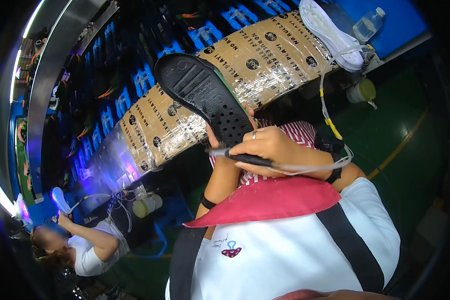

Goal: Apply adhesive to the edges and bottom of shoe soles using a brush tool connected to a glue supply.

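Note:
A black shoe sole (202, 97) is tilted up in front of me, its patterned underside with round holes showing. Behind and around its near end, my left hand (213, 138) grips it; most of that hand is hidden, with thumb and fingertips showing at the edges. My right hand (270, 145) closes round a black pen-like tool (252, 159) with a greyish tip, which points left just below the sole's near end. A pale hose (310, 169) runs from the tool's back end past my right wrist. Whether the tip touches the sole I cannot tell.
Beneath the sole lies a cardboard-covered ledge (280, 55) wrapped in clear film. Blue racks (205, 35) stand behind it. A white sole (330, 37), a clear bottle (369, 24) and a yellowish container (362, 91) are at the right. Lower left, a co-worker (92, 247) holds up a pale sole.

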Motion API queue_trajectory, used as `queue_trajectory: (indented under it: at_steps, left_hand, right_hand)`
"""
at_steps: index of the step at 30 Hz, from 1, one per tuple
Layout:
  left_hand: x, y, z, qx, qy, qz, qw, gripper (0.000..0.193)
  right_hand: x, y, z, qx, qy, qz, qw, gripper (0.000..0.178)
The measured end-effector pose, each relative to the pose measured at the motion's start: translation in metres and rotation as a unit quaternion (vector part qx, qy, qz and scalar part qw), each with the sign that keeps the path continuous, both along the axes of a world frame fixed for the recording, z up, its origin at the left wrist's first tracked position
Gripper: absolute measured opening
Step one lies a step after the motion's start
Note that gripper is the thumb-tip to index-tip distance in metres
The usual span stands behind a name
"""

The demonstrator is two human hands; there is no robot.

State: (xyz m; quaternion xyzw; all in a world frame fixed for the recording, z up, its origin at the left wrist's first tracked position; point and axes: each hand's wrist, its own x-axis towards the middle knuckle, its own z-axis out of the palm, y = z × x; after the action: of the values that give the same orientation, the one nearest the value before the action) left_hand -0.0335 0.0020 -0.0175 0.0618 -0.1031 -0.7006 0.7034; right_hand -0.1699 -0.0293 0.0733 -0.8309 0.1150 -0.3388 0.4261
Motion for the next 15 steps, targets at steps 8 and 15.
queue_trajectory:
  at_steps: [8,15]
  left_hand:
    - [0.015,-0.003,-0.004,0.013,0.01,0.022,1.0,0.073]
    - [0.025,0.001,-0.002,0.018,0.0,0.03,0.999,0.073]
  right_hand:
    - [-0.004,-0.008,-0.003,0.092,0.014,-0.035,0.995,0.026]
    - [-0.01,-0.016,0.008,0.155,0.026,0.021,0.987,0.02]
